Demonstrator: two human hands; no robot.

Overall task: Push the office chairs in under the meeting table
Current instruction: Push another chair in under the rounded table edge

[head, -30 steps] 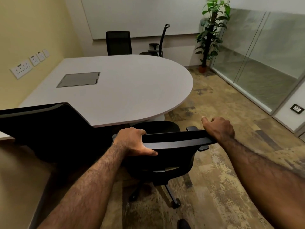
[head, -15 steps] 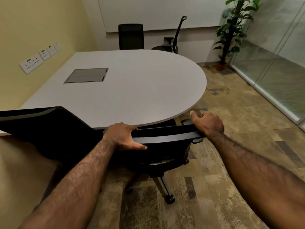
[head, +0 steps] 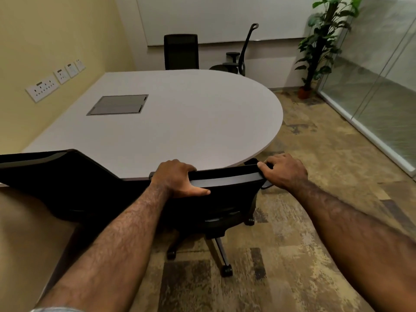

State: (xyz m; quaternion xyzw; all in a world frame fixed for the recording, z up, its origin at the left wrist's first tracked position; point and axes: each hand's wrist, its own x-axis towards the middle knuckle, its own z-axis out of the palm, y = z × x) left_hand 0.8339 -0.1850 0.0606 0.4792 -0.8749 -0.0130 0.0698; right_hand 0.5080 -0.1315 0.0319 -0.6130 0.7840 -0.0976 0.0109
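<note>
A black office chair stands at the near rounded edge of the pale meeting table. Its seat is hidden under the tabletop and its backrest top lies close against the table rim. My left hand grips the left end of the backrest top. My right hand holds the right end. A second black chair sits to the left, its back beside the table edge. At the far side a black chair is tucked against the table, and another chair stands turned sideways, a little apart from it.
A potted plant stands in the far right corner beside a glass partition. Wall sockets line the yellow wall on the left. A grey cable hatch is set in the tabletop. Patterned carpet spreads to the right.
The chair in my hands has rolled forward; its seat has gone under the tabletop and the backrest has reached the table rim. Both hands kept their grip.
</note>
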